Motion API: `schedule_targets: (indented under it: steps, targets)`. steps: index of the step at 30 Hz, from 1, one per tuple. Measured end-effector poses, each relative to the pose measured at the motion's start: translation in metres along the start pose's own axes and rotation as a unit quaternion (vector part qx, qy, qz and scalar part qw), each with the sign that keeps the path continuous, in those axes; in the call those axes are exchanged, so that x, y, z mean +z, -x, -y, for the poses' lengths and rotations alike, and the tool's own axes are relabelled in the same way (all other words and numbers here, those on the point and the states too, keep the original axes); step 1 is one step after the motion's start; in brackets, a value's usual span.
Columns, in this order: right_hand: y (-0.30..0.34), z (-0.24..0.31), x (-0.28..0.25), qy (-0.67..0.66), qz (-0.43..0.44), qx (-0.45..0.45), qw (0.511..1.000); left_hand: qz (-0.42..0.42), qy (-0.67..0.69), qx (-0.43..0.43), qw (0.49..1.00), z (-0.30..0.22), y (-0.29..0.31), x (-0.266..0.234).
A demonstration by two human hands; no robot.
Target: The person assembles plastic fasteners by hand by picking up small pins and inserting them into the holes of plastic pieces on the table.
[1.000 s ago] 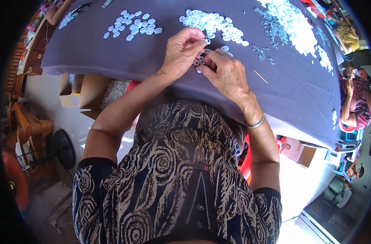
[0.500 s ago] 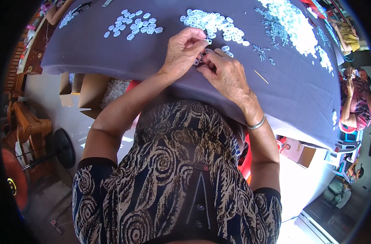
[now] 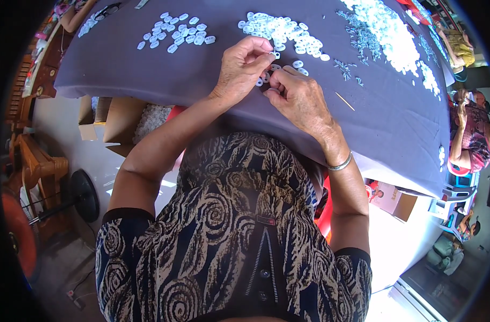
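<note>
Over the near part of the cloth-covered table, my left hand (image 3: 241, 67) pinches a small white plastic piece (image 3: 277, 55) with holes between thumb and fingertips. My right hand (image 3: 303, 101), a metal bangle on its wrist, is just right of and below it. Its thumb and fingers are pressed together, and whatever they hold is hidden. A few loose white oval pieces (image 3: 259, 82) lie between the hands, partly covered by the fingers. Just beyond, two more oval pieces (image 3: 298, 64) rest on the cloth near a larger pile of white oval pieces (image 3: 282, 29).
A spread group of white ovals (image 3: 178, 33) lies at the far left. At the far right are small dark metal screw-like parts (image 3: 365, 40) and a big bright white heap (image 3: 387, 32). A thin wooden stick (image 3: 345, 101) lies right of my right hand. Open cardboard boxes (image 3: 124, 121) stand below the table edge.
My right hand has shifted slightly to the right, its fingertips drawing back a little from the loose ovals. My left hand keeps its place with the white piece.
</note>
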State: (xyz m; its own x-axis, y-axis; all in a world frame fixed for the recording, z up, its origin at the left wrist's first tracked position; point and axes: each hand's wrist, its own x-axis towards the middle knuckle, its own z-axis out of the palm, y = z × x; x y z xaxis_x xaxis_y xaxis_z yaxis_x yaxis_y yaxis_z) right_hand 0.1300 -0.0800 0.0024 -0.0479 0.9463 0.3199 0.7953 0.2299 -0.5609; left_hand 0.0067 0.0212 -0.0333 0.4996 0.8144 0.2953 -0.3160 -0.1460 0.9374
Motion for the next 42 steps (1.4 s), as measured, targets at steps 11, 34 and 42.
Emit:
schedule_targets:
  steps: [11, 34, 42]
  targets:
    - [-0.001, -0.012, -0.005, -0.026, -0.025, 0.002, 0.999, 0.001, 0.005, -0.010, 1.000, -0.001, 0.000, 0.000]
    - [-0.003, -0.021, -0.017, -0.304, -0.022, 0.167, 0.938, 0.001, -0.003, -0.011, 1.000, 0.000, 0.000, 0.000]
    - [-0.004, -0.019, -0.020, -0.423, -0.034, 0.205, 0.882, 0.001, -0.003, -0.008, 1.000, -0.001, 0.000, 0.001]
